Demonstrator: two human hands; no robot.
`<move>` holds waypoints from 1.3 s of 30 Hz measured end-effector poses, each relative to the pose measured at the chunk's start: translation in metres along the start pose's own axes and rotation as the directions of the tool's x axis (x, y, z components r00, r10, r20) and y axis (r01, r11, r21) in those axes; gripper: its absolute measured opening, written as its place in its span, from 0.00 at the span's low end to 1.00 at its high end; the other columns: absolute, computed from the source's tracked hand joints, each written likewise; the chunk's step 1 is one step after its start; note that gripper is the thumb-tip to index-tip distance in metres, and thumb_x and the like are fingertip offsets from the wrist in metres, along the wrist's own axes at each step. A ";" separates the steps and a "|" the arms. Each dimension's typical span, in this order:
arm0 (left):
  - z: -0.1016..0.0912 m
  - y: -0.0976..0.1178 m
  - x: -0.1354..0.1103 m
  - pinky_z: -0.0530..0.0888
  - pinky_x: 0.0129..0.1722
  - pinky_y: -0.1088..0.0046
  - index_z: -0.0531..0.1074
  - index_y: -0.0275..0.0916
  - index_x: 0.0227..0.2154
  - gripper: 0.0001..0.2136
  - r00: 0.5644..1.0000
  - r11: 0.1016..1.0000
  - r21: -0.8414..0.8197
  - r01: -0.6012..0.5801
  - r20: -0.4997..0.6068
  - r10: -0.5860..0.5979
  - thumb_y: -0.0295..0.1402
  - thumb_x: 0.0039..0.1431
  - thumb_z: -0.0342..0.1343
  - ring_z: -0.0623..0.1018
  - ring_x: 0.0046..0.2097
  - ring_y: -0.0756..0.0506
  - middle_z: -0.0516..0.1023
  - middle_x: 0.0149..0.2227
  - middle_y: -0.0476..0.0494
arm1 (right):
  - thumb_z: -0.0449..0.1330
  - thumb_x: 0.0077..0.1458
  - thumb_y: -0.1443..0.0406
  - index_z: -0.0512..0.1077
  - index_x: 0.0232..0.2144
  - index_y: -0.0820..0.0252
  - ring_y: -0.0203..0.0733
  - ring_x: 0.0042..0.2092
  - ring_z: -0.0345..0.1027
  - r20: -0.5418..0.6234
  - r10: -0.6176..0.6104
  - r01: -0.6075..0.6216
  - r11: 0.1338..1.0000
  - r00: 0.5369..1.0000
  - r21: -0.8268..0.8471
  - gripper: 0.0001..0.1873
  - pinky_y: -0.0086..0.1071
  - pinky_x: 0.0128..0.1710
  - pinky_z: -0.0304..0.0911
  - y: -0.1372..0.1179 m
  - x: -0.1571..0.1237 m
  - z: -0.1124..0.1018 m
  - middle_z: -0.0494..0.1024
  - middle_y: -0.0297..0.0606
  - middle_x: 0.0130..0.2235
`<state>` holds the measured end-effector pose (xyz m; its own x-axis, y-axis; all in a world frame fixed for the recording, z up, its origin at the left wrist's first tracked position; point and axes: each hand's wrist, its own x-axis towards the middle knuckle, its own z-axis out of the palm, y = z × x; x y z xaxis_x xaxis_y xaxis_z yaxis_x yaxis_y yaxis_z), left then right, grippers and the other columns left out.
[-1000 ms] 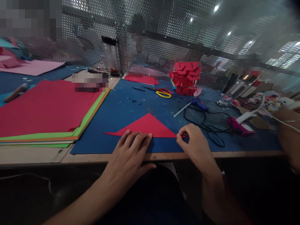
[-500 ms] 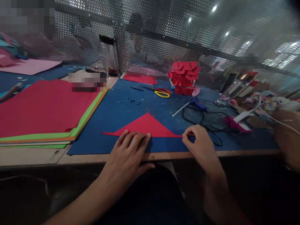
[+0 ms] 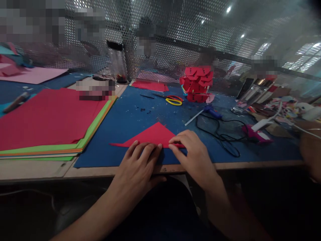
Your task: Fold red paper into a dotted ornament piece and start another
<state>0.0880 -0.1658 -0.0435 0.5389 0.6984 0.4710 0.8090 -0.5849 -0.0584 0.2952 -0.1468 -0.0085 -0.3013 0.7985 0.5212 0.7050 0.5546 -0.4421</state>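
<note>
A folded red paper point(image 3: 152, 134), triangular with a narrow strip along its lower edge, lies flat on the blue mat near the table's front. My left hand point(image 3: 139, 164) rests on its lower edge left of centre, fingers extended and pressing down, thumb below the table edge. Right of it, my right hand point(image 3: 192, 152) pinches the same lower edge between thumb and forefinger. The paper's right tip is partly hidden by this hand, while its thin left tip shows.
Left stands a stack of coloured paper sheets point(image 3: 45, 117). Behind the red paper are scissors point(image 3: 174, 100), a layered red paper piece point(image 3: 198, 83) and a blue glue gun point(image 3: 213, 112) with a black cord. A clear jar point(image 3: 117, 63) stands at the back; a blue mat point(image 3: 100, 155) covers the table.
My right hand has slid left along the paper's lower edge, from its right tip to near the middle. My left hand stays in place on the paper.
</note>
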 end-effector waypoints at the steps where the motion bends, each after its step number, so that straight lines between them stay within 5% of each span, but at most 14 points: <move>1: 0.000 0.000 0.000 0.68 0.59 0.52 0.66 0.32 0.62 0.42 1.000 1.000 -0.005 -0.003 0.001 0.003 0.50 0.49 0.72 0.73 0.54 0.32 0.76 0.53 0.33 | 0.62 0.65 0.69 0.73 0.40 0.56 0.42 0.47 0.68 0.032 0.008 -0.008 1.000 0.999 0.001 0.03 0.37 0.49 0.64 0.000 0.001 0.004 0.76 0.35 0.42; 17: -0.006 -0.003 -0.007 0.68 0.60 0.53 0.64 0.36 0.65 0.41 0.997 0.997 -0.060 0.047 0.062 -0.043 0.48 0.52 0.71 0.71 0.57 0.33 0.73 0.58 0.35 | 0.61 0.66 0.67 0.73 0.37 0.55 0.43 0.46 0.68 0.109 0.069 -0.068 0.998 0.992 -0.006 0.04 0.37 0.47 0.64 0.007 0.001 0.010 0.76 0.35 0.41; 27: -0.018 -0.035 -0.043 0.71 0.55 0.50 0.62 0.38 0.65 0.33 0.991 0.992 0.015 0.128 0.038 -0.128 0.55 0.65 0.54 0.73 0.56 0.30 0.72 0.59 0.32 | 0.60 0.66 0.68 0.74 0.37 0.54 0.44 0.45 0.68 0.110 0.084 -0.086 0.996 0.990 0.008 0.04 0.38 0.46 0.64 0.007 0.001 0.009 0.76 0.36 0.41; 39: -0.034 -0.061 -0.061 0.71 0.52 0.42 0.67 0.45 0.61 0.31 0.973 0.974 0.055 0.219 0.064 -0.222 0.60 0.68 0.41 0.72 0.57 0.26 0.73 0.59 0.34 | 0.61 0.65 0.69 0.74 0.37 0.55 0.43 0.45 0.68 0.105 0.075 -0.077 0.997 0.992 0.016 0.04 0.37 0.47 0.64 0.008 0.000 0.010 0.76 0.35 0.41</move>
<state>-0.0020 -0.1872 -0.0393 0.3598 0.8355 0.4153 0.9188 -0.3946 -0.0020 0.2943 -0.1403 -0.0195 -0.3133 0.8582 0.4067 0.7157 0.4949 -0.4928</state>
